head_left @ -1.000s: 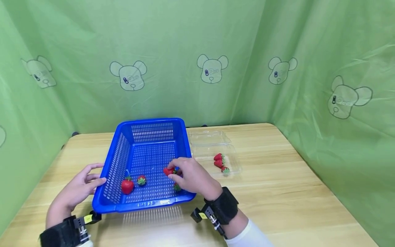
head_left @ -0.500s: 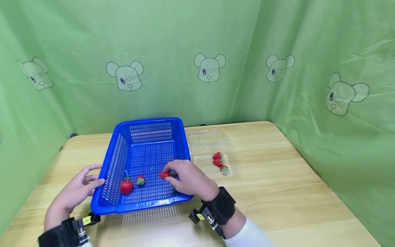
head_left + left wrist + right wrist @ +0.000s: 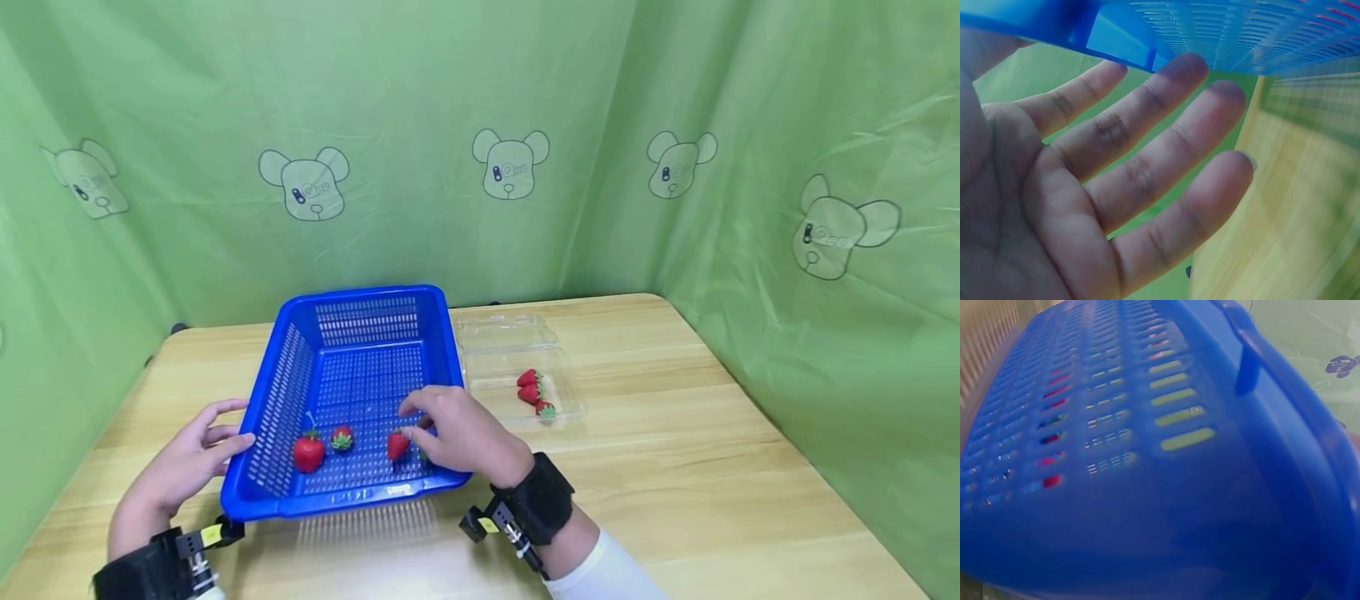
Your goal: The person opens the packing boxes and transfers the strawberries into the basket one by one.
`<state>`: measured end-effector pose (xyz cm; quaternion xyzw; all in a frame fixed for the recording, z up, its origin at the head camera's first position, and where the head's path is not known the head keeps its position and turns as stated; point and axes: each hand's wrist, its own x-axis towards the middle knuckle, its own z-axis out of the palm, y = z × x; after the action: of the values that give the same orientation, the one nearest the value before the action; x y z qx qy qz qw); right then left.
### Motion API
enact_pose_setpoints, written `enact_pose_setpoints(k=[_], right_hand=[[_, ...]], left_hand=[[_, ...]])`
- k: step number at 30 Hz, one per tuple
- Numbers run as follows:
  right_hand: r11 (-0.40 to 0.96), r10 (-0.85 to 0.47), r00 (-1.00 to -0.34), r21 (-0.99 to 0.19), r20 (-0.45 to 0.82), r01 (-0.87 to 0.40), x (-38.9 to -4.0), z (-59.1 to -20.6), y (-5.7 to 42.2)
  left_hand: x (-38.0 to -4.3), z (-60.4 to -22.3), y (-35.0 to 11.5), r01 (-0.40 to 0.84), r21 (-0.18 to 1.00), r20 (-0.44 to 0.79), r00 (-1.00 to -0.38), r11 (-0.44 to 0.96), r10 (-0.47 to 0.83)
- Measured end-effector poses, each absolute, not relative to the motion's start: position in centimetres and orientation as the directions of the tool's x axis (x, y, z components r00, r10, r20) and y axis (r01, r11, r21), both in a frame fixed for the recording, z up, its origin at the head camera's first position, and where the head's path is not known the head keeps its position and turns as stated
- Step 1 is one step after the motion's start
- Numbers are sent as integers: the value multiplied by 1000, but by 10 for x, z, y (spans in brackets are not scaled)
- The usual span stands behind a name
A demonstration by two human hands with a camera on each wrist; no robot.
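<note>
My left hand [image 3: 187, 454] holds the left rim of the blue basket [image 3: 352, 502], thumb over the rim and fingers outside below it. The left wrist view shows those fingers spread under the basket. My right hand [image 3: 461, 429] reaches over the right side, thumb and index finger apart with nothing between them. Just beside its thumb a red strawberry [image 3: 397, 446] lies on the basket floor. A larger strawberry [image 3: 308, 454] and a small one [image 3: 342, 438] lie further left. Another is mostly hidden under my right hand. The right wrist view shows only the basket's slotted outer wall [image 3: 1116, 519].
To the right of the basket stands a clear plastic box [image 3: 491, 400], its lid [image 3: 502, 332] folded back, with three strawberries [image 3: 529, 392] inside. Both sit on a wooden table [image 3: 712, 467]. A green curtain [image 3: 420, 242] closes off the back and sides.
The strawberry my right hand was pinching has been let go and now lies tip toward me on the basket floor. My right fingers have parted. The left hand keeps its hold.
</note>
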<state>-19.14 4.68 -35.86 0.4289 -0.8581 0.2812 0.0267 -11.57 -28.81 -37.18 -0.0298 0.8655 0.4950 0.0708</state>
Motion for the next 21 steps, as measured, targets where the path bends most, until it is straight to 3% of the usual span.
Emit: enact_pose_setpoints(k=[7,21], right_hand=[[479,-704,-642,-465,303,-745,-193,-358,51],[517,-605,-737,-555,302,-652,-204,-350,69]], left_hand=[[-115,-373,-288,-126,854,-159,-987,505,23],[-117,-372,-290,-130,851,-165,-986,510,25]])
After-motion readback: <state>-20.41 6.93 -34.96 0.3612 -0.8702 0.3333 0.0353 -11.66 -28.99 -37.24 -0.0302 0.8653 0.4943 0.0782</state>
